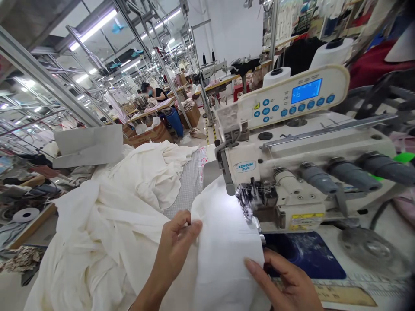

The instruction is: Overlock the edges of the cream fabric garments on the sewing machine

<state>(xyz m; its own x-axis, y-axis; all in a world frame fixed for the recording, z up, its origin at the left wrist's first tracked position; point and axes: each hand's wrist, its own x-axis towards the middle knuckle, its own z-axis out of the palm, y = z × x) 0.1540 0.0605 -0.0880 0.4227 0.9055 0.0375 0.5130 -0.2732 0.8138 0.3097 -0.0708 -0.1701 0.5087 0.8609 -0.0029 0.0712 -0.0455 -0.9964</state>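
Observation:
A white piece of fabric runs under the needle area of an overlock sewing machine, its right edge along the machine. My left hand pinches the fabric's left edge between thumb and fingers. Lower down, my right hand grips the right edge close to the machine, thumb on top and fingers beneath. The machine's lamp lights the cloth near the presser foot. To the left of my left hand lies a large heap of cream-white cloth.
A control panel with a lit blue screen tops the machine. Thread cones stand behind it. A wooden ruler lies at the front right. Cardboard boxes and a blue bin stand beyond. Another person sits at a far table.

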